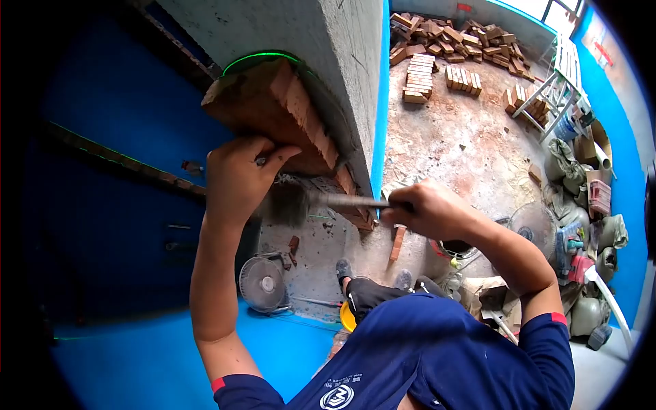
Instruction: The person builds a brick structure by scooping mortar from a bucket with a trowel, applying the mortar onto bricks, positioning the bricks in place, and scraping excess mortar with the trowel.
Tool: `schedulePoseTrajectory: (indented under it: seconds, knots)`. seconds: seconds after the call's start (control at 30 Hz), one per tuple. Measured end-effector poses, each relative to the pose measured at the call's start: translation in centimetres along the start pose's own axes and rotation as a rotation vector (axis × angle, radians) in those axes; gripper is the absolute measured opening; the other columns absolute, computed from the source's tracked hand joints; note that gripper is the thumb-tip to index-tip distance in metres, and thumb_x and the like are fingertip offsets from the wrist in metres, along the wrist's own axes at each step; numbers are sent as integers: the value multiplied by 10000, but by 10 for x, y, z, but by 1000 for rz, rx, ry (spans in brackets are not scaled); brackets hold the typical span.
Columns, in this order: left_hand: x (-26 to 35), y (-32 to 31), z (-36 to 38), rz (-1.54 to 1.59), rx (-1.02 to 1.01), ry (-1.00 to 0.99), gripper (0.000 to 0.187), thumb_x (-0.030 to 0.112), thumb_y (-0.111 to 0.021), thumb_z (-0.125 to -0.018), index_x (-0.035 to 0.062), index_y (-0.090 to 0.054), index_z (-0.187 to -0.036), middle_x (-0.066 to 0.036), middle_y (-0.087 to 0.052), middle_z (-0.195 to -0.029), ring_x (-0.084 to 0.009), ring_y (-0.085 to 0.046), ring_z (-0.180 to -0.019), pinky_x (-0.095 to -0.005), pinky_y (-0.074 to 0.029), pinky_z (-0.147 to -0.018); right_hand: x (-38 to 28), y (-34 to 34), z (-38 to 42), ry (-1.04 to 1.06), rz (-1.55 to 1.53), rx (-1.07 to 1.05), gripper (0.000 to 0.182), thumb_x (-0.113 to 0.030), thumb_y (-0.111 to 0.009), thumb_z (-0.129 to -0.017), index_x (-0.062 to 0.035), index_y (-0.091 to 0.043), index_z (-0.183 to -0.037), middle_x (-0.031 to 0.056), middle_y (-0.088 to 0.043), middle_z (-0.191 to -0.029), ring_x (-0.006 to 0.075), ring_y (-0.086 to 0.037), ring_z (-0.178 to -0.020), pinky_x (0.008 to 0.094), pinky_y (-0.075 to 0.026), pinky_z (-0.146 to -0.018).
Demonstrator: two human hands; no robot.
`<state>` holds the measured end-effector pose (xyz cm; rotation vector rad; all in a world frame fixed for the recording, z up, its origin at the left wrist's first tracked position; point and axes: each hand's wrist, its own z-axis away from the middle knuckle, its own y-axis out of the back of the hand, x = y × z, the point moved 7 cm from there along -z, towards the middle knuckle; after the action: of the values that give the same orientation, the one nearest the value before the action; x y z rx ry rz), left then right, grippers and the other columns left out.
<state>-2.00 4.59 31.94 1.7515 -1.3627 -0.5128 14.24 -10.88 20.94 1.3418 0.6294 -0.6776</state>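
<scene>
A red brick (249, 102) sits high against the grey concrete wall, at the top of a stack of bricks (345, 181). My left hand (239, 174) is at the lower edge of this brick, fingers curled and thumb against it. Just under that hand is the blurred grey blade of a trowel (283, 203). Its handle runs to my right hand (430, 210), which is closed around the end. Grey mortar (290, 180) shows between the blade and the brick. Motion blur hides the exact shape of the blade.
A concrete wall (342, 48) rises beside the bricks. On the floor stand a fan (263, 283), a bucket (451, 251) and a loose brick (397, 243). Brick rows (418, 76) and a brick heap (458, 41) lie farther back. Sacks (564, 164) and a ladder (564, 68) line the right side.
</scene>
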Motion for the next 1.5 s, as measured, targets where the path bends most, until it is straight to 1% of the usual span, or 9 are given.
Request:
schedulePoseTrajectory:
  seconds: [0.17,0.2,0.5,0.6,0.73,0.87,1.07,1.27,1.5]
  knots:
    - [2,0,0,-19,12,-22,207,163,-807,-754,7,-676,-722,-116,-673,-683,-213,-638,-567,-302,-488,-536,-5,5,4,-18,32,-20,311,-343,-614,-906,-44,-651,-829,174,-623,-687,349,-629,-656,441,-489,-630]
    - [1,0,0,8,27,-18,210,166,-809,-752,7,-675,-722,-117,-671,-680,-215,-636,-563,-303,-487,-536,1,5,0,23,-27,62,271,-279,-632,-915,-20,-627,-835,164,-541,-594,287,-553,-528,407,-442,-550]
    - [3,3,-3,-24,55,-8,307,290,-795,-752,39,-641,-668,-135,-648,-660,-290,-628,-561,-338,-493,-531,11,-3,22,51,22,208,281,-312,-665,-882,-49,-598,-811,146,-545,-609,325,-549,-545,405,-439,-540]
    - [2,4,-4,-30,34,-19,296,279,-792,-757,30,-650,-681,-135,-650,-660,-288,-621,-552,-337,-485,-529,17,-18,67,187,172,451,230,-279,-699,-844,-68,-609,-831,137,-552,-614,320,-564,-556,390,-451,-535]
    - [-7,6,1,70,-33,-16,239,214,-790,-774,12,-673,-718,-119,-649,-651,-251,-599,-527,-336,-451,-508,75,-84,104,-51,113,217,257,-322,-685,-848,-90,-589,-792,153,-590,-655,366,-608,-636,448,-472,-550]
    - [-34,31,36,222,-35,-1,301,276,-755,-815,3,-687,-707,-115,-625,-609,-216,-589,-506,-301,-442,-486,74,-97,116,-266,296,309,370,-428,-701,-816,-95,-583,-704,129,-556,-590,360,-592,-585,446,-451,-512]
    - [-162,-29,135,437,-142,279,239,185,-686,-892,-5,-697,-747,-62,-654,-626,-112,-588,-542,-260,-427,-491,26,-63,71,-236,615,511,319,-427,-711,-783,-127,-623,-725,101,-610,-669,307,-631,-661,422,-477,-549]
    - [-258,-149,299,577,-445,688,265,243,-695,-856,-7,-696,-768,-112,-647,-626,-164,-609,-554,-301,-465,-544,-27,-10,47,-370,719,524,341,-444,-756,-735,-119,-654,-758,97,-626,-703,308,-629,-659,392,-466,-566]
    - [-325,-248,562,879,-682,1459,267,260,-694,-849,-3,-656,-821,-66,-621,-636,-142,-578,-522,-281,-443,-485,-43,1,53,-386,553,603,213,-165,-798,-697,-50,-673,-825,77,-632,-733,231,-639,-645,332,-471,-577]
